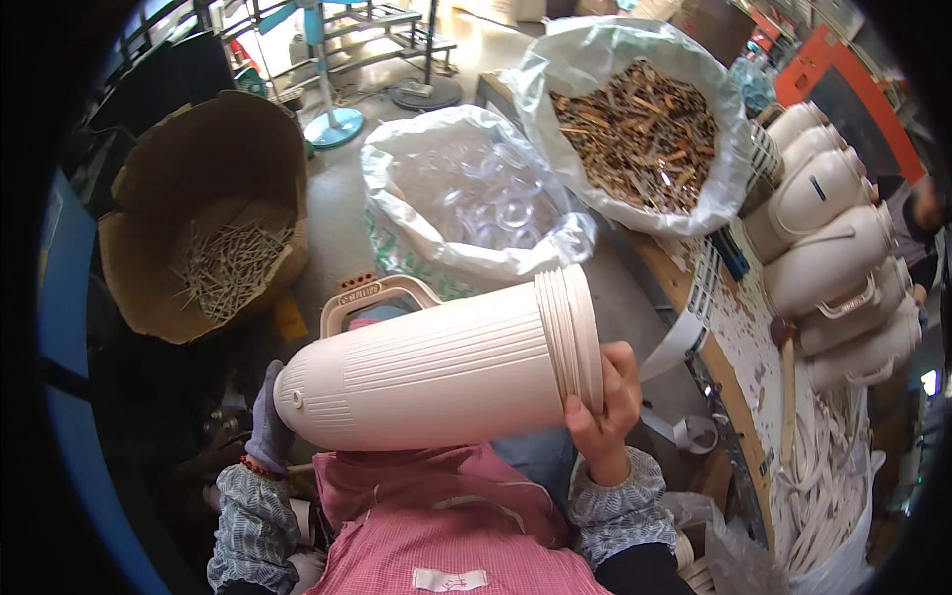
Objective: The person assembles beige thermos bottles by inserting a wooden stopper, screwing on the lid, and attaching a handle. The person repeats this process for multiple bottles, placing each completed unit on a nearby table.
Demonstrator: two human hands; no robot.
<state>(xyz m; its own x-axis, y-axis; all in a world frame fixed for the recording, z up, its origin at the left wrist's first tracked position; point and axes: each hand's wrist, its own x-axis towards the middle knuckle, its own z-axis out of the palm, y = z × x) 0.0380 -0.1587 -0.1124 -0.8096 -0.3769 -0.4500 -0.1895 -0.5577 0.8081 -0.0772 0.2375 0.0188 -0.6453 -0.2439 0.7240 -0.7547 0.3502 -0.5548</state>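
In front of the person's chest, above the lap of a pink checked apron (pixel 446 545), a cream ribbed thermos-jug casing (pixel 436 372) lies on its side between both hands, its rounded end to the left, its ringed collar to the right and its loop handle (pixel 382 293) on the far side. The left hand (pixel 266 421), in a grey glove, reaches up from the lower edge and cups the rounded end from outside, fingers pointing away from the body; it has hold of that end, though how far the fingertips curl cannot be told. A red bead bracelet (pixel 261 468) circles the wrist. The bare right hand (pixel 607 407) rises with its wrist below the collar and closes round the rim: the thumb presses the near side of the rings while the bent fingers wrap the open end, partly hidden. Patterned grey oversleeves (pixel 617 501) cover both forearms, which angle inward. Beyond the casing stands a white sack (pixel 397 218) of clear plastic rings (pixel 506 203).
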